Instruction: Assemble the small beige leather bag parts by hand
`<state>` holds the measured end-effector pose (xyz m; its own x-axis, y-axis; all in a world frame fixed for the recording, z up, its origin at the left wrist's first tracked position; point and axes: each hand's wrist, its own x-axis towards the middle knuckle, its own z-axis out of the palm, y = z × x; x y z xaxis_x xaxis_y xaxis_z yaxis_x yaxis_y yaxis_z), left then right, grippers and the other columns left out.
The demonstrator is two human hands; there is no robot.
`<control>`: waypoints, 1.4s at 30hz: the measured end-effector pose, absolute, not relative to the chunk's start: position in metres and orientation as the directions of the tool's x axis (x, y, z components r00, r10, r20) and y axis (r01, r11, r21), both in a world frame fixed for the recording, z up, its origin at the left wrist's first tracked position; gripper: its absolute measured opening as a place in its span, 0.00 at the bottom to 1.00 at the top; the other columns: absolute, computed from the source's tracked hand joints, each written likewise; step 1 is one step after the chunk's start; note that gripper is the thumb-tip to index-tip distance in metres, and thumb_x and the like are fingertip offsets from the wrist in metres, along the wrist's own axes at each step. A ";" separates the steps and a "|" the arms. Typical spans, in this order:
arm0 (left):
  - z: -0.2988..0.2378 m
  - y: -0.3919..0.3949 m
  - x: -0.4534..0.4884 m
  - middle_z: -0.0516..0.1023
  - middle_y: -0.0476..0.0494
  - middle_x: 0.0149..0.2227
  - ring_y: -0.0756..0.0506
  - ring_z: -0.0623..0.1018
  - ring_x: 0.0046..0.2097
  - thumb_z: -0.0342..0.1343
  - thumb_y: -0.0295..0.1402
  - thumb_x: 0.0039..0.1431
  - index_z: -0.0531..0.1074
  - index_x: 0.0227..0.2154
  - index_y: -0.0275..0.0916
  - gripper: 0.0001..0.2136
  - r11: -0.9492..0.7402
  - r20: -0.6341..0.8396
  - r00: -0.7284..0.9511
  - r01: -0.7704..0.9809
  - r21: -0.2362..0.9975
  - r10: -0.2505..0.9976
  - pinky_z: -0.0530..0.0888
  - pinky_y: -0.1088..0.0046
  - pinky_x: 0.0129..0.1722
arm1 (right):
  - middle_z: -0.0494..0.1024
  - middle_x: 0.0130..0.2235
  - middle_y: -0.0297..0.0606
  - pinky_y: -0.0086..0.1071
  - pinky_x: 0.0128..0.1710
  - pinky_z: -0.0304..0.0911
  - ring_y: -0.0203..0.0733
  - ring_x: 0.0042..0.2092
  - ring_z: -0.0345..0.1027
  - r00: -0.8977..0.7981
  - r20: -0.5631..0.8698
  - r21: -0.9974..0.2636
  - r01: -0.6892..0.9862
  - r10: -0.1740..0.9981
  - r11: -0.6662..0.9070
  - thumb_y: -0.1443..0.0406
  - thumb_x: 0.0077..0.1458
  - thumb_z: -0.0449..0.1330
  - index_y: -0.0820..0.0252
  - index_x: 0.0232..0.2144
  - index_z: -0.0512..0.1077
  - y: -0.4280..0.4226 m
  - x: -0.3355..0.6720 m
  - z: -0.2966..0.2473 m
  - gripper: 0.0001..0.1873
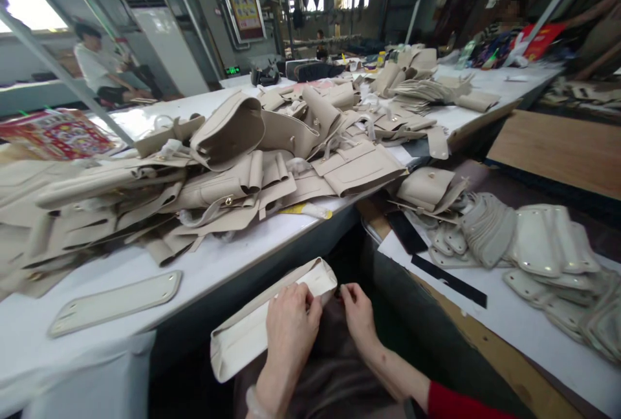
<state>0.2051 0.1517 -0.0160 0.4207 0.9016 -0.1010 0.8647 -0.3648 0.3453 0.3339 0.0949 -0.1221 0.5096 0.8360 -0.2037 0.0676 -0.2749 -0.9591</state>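
Observation:
Over my lap, my left hand (292,317) grips a long beige leather bag body (242,341), held tilted with its pale, narrow face upward. The fingers and thumb are closed on its near edge. Just off the bag's right end, my right hand (358,313) is closed in a pinch. Something small and dark shows at its fingertips, too small to name. To the left, a flat pale oblong panel (115,302) with metal studs at its ends lies on the white table (204,277).
Beige bag pieces (242,180) are heaped along the table. At right, a lower surface carries a phone (406,233), a black strip (449,281) and stacked pale panels (550,238). A metal pole (72,76) rises at left. A person (99,66) sits beyond the table.

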 end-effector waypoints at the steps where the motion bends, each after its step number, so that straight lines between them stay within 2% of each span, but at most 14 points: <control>1: -0.016 0.151 0.205 0.77 0.44 0.33 0.41 0.76 0.40 0.49 0.32 0.63 0.68 0.26 0.41 0.09 -0.367 -0.092 0.419 0.866 0.341 0.903 0.63 0.65 0.39 | 0.75 0.38 0.43 0.46 0.47 0.68 0.49 0.42 0.70 0.512 -0.101 -0.969 0.143 0.853 -0.201 0.55 0.66 0.50 0.59 0.37 0.72 0.083 0.337 -0.114 0.17; 3: -0.017 0.149 0.204 0.77 0.43 0.33 0.40 0.76 0.40 0.49 0.32 0.63 0.68 0.27 0.41 0.09 -0.370 -0.076 0.417 0.867 0.334 0.906 0.63 0.64 0.38 | 0.74 0.47 0.44 0.45 0.54 0.65 0.49 0.51 0.68 0.409 0.210 -0.925 0.376 0.888 0.046 0.62 0.66 0.52 0.58 0.44 0.73 0.065 0.340 -0.097 0.12; 5: -0.019 0.146 0.203 0.77 0.43 0.33 0.40 0.76 0.40 0.48 0.32 0.64 0.68 0.28 0.40 0.09 -0.368 -0.066 0.410 0.870 0.328 0.910 0.63 0.64 0.39 | 0.72 0.54 0.44 0.44 0.58 0.64 0.47 0.57 0.64 0.180 0.467 -0.747 0.604 0.866 0.278 0.71 0.66 0.50 0.57 0.55 0.69 0.057 0.337 -0.083 0.18; 7: -0.020 0.144 0.203 0.76 0.43 0.34 0.40 0.75 0.40 0.48 0.32 0.65 0.69 0.29 0.41 0.09 -0.365 -0.060 0.403 0.875 0.319 0.913 0.63 0.63 0.39 | 0.70 0.57 0.46 0.46 0.60 0.63 0.48 0.60 0.61 0.017 0.540 -0.569 0.744 0.842 0.351 0.76 0.64 0.48 0.60 0.61 0.63 0.057 0.333 -0.077 0.25; 10: -0.024 0.141 0.203 0.76 0.44 0.34 0.39 0.74 0.41 0.47 0.32 0.65 0.68 0.30 0.41 0.09 -0.370 -0.036 0.397 0.881 0.294 0.917 0.63 0.62 0.40 | 0.69 0.58 0.49 0.50 0.59 0.65 0.51 0.62 0.59 -0.055 0.535 -0.425 0.845 0.843 0.325 0.77 0.63 0.48 0.64 0.65 0.59 0.063 0.328 -0.082 0.28; 15: -0.027 0.130 0.201 0.75 0.44 0.34 0.38 0.73 0.40 0.45 0.31 0.67 0.69 0.31 0.41 0.10 -0.396 0.018 0.405 0.884 0.246 0.914 0.62 0.59 0.40 | 0.67 0.60 0.51 0.53 0.59 0.65 0.54 0.63 0.57 -0.079 0.529 -0.350 0.887 0.845 0.302 0.77 0.62 0.49 0.67 0.65 0.57 0.063 0.325 -0.090 0.29; 21: -0.031 0.117 0.179 0.74 0.44 0.34 0.40 0.71 0.39 0.47 0.31 0.68 0.69 0.31 0.41 0.09 -0.316 0.119 0.293 0.872 0.372 0.949 0.62 0.61 0.40 | 0.66 0.60 0.52 0.55 0.60 0.64 0.56 0.63 0.55 -0.080 0.495 -0.346 0.895 0.865 0.281 0.73 0.64 0.52 0.68 0.62 0.61 0.062 0.317 -0.084 0.25; 32: -0.030 0.110 0.145 0.75 0.46 0.32 0.40 0.72 0.39 0.52 0.34 0.65 0.71 0.29 0.42 0.09 -0.293 0.205 0.231 0.882 0.369 0.951 0.61 0.61 0.40 | 0.68 0.56 0.56 0.53 0.58 0.66 0.57 0.61 0.57 -0.171 0.512 -0.333 0.864 0.842 0.378 0.75 0.63 0.50 0.76 0.58 0.65 0.062 0.278 -0.075 0.22; 42: -0.035 0.100 0.108 0.76 0.46 0.33 0.41 0.73 0.40 0.55 0.35 0.64 0.72 0.31 0.43 0.06 -0.266 0.305 0.157 0.895 0.358 0.939 0.61 0.59 0.45 | 0.67 0.57 0.55 0.52 0.60 0.65 0.56 0.61 0.56 -0.264 0.484 -0.328 0.829 0.834 0.453 0.75 0.63 0.50 0.76 0.59 0.64 0.059 0.246 -0.075 0.23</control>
<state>0.1079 0.0996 -0.0353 0.1566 0.9394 0.3051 0.8950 -0.2656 0.3584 0.2462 0.0593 -0.0751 -0.2638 0.8343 0.4842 0.8290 0.4527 -0.3284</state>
